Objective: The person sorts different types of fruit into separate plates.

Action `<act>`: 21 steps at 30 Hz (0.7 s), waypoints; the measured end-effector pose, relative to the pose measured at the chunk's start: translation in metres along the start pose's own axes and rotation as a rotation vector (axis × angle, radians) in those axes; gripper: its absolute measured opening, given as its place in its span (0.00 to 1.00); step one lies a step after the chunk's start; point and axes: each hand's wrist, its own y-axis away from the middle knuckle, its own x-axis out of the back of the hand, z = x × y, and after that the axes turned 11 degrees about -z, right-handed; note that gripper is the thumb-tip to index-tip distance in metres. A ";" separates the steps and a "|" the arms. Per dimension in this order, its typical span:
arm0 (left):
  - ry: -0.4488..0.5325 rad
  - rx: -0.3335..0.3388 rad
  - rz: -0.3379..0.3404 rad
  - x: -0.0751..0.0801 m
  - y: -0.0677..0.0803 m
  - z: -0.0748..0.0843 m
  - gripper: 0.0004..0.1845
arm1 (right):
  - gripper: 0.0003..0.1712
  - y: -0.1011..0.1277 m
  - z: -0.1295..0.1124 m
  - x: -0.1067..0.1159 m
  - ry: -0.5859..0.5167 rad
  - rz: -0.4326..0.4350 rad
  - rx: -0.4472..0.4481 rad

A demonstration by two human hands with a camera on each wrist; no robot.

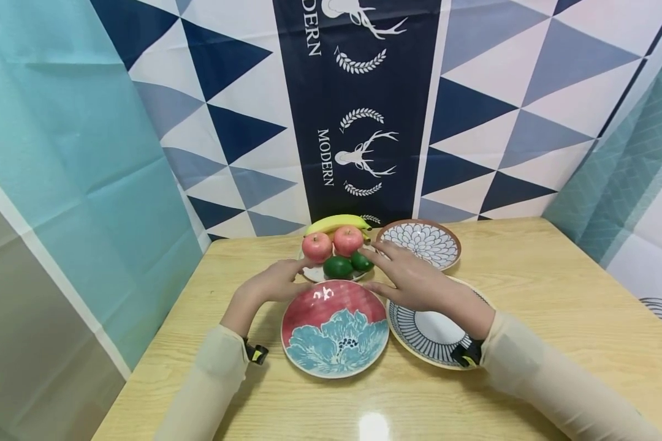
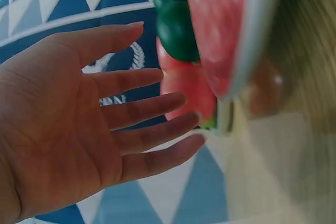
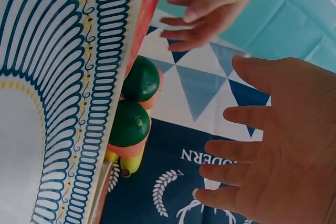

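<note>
Both hands hover above the table with fingers spread and nothing held. My left hand [image 1: 276,283] is just left of the white plate [image 1: 314,275] of fruit, and my right hand [image 1: 410,278] reaches over from its right side. On that plate lie two pink apples [image 1: 317,247], two dark green fruits [image 1: 338,267] and a yellow banana [image 1: 339,224] behind them. A red plate [image 1: 333,306] with a blue flower sits in front, between the hands. In the wrist views the left palm [image 2: 68,124] and right palm [image 3: 299,140] look bare.
Under the right forearm lies a white plate [image 1: 419,340] with a dark striped rim. Behind it is a brown-rimmed plate [image 1: 425,242] with a petal pattern. The wooden table [image 1: 187,367] meets a patterned cloth [image 1: 358,92] at its far edge.
</note>
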 end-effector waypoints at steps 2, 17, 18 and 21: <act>0.015 0.025 -0.018 0.000 -0.001 -0.007 0.29 | 0.45 -0.001 0.000 0.001 0.000 -0.003 -0.004; 0.266 0.050 -0.191 -0.007 -0.010 -0.032 0.27 | 0.45 -0.001 -0.001 0.002 0.012 -0.007 -0.022; 0.275 0.046 -0.200 -0.008 -0.011 -0.034 0.28 | 0.45 -0.001 -0.001 0.002 0.009 -0.007 -0.022; 0.307 0.043 -0.227 -0.010 -0.011 -0.039 0.29 | 0.45 -0.001 -0.002 0.001 0.007 -0.002 -0.015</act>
